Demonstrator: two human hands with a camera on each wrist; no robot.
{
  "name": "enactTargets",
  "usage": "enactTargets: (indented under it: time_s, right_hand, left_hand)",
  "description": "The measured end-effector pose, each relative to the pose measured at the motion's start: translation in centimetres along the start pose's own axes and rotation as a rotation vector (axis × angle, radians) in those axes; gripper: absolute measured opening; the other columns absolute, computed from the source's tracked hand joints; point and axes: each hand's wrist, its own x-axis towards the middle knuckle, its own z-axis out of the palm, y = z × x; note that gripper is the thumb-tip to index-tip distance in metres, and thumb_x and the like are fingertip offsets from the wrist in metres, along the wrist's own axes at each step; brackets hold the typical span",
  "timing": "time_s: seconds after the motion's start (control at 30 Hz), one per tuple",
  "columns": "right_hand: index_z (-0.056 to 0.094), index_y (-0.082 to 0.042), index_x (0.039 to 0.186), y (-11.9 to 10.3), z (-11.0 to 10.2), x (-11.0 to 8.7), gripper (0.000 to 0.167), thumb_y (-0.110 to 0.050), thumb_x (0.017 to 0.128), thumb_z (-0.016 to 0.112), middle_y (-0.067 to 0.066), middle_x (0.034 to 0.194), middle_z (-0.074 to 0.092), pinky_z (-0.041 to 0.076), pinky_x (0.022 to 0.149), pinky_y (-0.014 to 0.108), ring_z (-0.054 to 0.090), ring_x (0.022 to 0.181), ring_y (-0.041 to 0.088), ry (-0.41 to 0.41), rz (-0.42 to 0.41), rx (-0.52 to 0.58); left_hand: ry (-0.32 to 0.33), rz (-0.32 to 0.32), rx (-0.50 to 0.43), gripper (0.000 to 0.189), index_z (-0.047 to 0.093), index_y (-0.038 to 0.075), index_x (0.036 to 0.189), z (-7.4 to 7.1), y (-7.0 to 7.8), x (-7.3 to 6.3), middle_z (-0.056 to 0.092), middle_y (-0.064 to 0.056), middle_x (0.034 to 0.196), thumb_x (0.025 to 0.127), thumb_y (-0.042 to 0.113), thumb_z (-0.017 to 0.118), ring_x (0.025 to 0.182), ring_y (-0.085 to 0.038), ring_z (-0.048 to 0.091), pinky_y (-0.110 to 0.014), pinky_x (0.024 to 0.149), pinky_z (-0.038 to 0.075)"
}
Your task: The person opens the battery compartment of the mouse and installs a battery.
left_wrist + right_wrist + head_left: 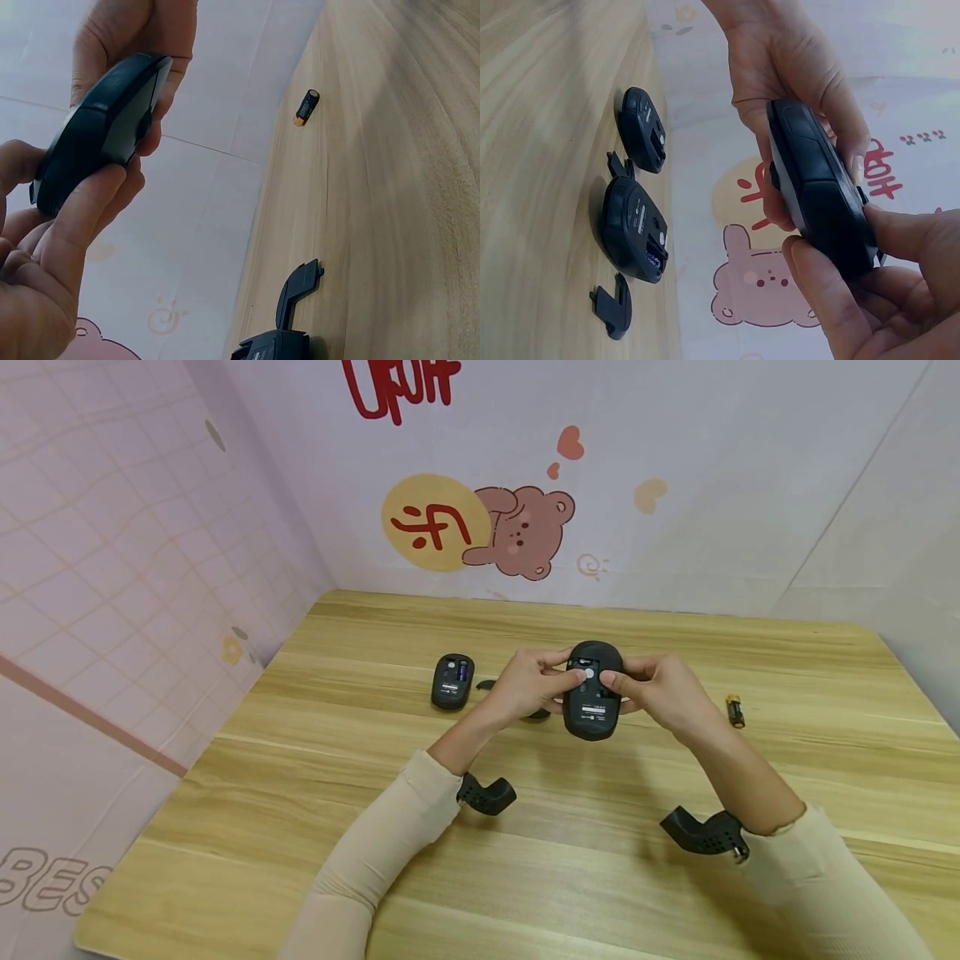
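Raised over the table, a black computer mouse (592, 718) shows its underside in the head view, its battery compartment open. My left hand (525, 687) grips its left side, the thumb lying on the underside near a pale round button. My right hand (663, 692) holds the opposite side, its thumb at the compartment's edge and hiding part of it. In both wrist views the same mouse (97, 124) appears edge-on between the two hands. A black and orange battery (735, 712) lies on the table to the right of my right hand.
Another upturned mouse (452, 681) lies to the left with its compartment open. Beyond my left hand is a further upturned mouse (634, 221) with a battery inside. Two loose battery covers, one a black cover (613, 307), lie nearby. A printed wall (712, 485) rises behind the wooden table (585, 877).
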Motion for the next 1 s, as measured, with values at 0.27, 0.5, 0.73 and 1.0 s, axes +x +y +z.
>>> enactTargets:
  time_s: [0.27, 0.5, 0.73, 1.0]
  right_hand:
    - [0.056, 0.007, 0.123, -0.04, -0.03, 0.03, 0.042, -0.023, 0.094, 0.056, 0.025, 0.109, 0.061, 0.056, 0.076, 0.034, 0.067, 0.076, 0.018, 0.004, 0.003, 0.011]
    - [0.056, 0.009, 0.121, -0.15, -0.12, 0.13, 0.040, -0.021, 0.094, 0.055, 0.025, 0.106, 0.062, 0.057, 0.071, 0.030, 0.067, 0.072, 0.018, 0.007, 0.011, 0.047]
    - [0.058, 0.011, 0.117, -0.21, -0.10, 0.06, 0.039, -0.021, 0.094, 0.056, 0.023, 0.100, 0.064, 0.057, 0.069, 0.028, 0.067, 0.068, 0.018, 0.021, 0.011, 0.055]
    - [0.059, 0.012, 0.115, -0.09, -0.08, 0.18, 0.041, -0.024, 0.095, 0.055, 0.020, 0.095, 0.066, 0.057, 0.069, 0.027, 0.067, 0.065, 0.017, 0.023, 0.025, 0.066]
  left_hand:
    - [-0.004, -0.001, -0.001, 0.046, 0.047, 0.004, 0.134, 0.10, 0.03, -0.04, 0.068, -0.016, 0.096, 0.090, 0.010, 0.061, 0.078, -0.021, 0.068, -0.034, 0.063, 0.058]
    - [-0.011, -0.006, -0.013, 0.047, 0.046, 0.001, 0.134, 0.15, -0.07, 0.03, 0.067, -0.017, 0.097, 0.090, 0.009, 0.061, 0.079, -0.021, 0.068, -0.034, 0.062, 0.058]
    - [-0.016, -0.009, -0.029, 0.047, 0.045, 0.001, 0.135, 0.26, -0.05, -0.17, 0.067, -0.017, 0.098, 0.090, 0.008, 0.060, 0.082, -0.024, 0.067, -0.034, 0.063, 0.058]
    - [-0.011, 0.001, -0.025, 0.048, 0.044, 0.001, 0.135, 0.36, -0.15, -0.27, 0.067, -0.018, 0.098, 0.090, 0.008, 0.060, 0.081, -0.022, 0.067, -0.034, 0.062, 0.058]
